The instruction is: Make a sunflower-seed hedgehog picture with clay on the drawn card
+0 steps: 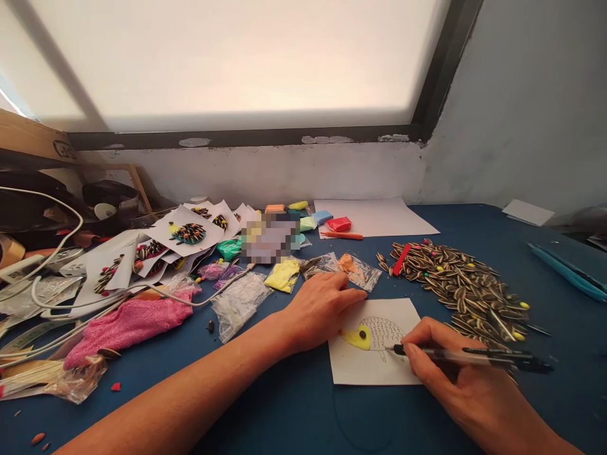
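Observation:
My right hand (pixel 455 366) grips a black pen (pixel 478 356), its tip at the lower edge of a drawing on a white paper card (pixel 355 370). The drawing is an animal outline with a body full of small marks, short legs and a yellow clay head (pixel 358 338) bearing a dark eye. My left hand (pixel 322 309) lies flat across the card's upper left corner, fingers stretched out. Just beyond it are a bag of orange clay (pixel 351 265) and a bag of yellow clay (pixel 283 275).
Striped sunflower seeds (pixel 465 284) are heaped at the right, with a blue tool or case (pixel 569 272) beyond. Finished-looking seed cards (pixel 187 234) pile up at the left near a pink cloth (pixel 133 322) and a white cable (pixel 165 294). A white sheet (pixel 384 218) lies by the wall.

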The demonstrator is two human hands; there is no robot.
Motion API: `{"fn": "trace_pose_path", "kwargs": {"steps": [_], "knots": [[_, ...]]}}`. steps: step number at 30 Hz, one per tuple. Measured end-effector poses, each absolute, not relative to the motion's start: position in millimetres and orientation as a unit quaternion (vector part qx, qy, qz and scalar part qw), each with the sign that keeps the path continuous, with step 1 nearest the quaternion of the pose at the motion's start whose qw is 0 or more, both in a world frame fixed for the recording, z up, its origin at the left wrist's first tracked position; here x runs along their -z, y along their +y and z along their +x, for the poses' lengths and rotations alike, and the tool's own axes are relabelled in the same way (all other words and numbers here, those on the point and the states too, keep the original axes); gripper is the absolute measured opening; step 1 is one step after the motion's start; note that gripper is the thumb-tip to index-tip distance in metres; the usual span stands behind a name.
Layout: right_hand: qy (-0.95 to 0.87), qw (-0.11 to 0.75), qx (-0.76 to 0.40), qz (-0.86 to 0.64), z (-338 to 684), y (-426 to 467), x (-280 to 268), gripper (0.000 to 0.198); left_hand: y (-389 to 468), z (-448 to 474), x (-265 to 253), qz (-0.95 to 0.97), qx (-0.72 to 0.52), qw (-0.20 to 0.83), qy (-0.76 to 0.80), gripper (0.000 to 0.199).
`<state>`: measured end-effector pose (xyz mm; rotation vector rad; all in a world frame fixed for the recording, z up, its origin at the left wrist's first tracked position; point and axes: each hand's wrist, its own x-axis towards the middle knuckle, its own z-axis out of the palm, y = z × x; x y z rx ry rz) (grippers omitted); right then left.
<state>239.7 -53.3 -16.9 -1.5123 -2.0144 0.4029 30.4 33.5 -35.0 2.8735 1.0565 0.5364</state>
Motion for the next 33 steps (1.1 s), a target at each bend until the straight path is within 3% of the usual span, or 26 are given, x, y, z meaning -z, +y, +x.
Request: {"fn": "trace_pose_path", "kwargs": {"steps": [12,33], "knots": [[-0.726,0.332,-0.136,-0.587,243.0,-54.9,15.8,0.024,33.8,30.1,37.9,0.922,-0.191,0.017,0.335,0.029],[-0.757,0.319,-0.16,-0.548,243.6,-52.2,19.7,0.024,33.8,30.4,37.0,0.923,-0.171,0.019,0.345,0.03]]}}
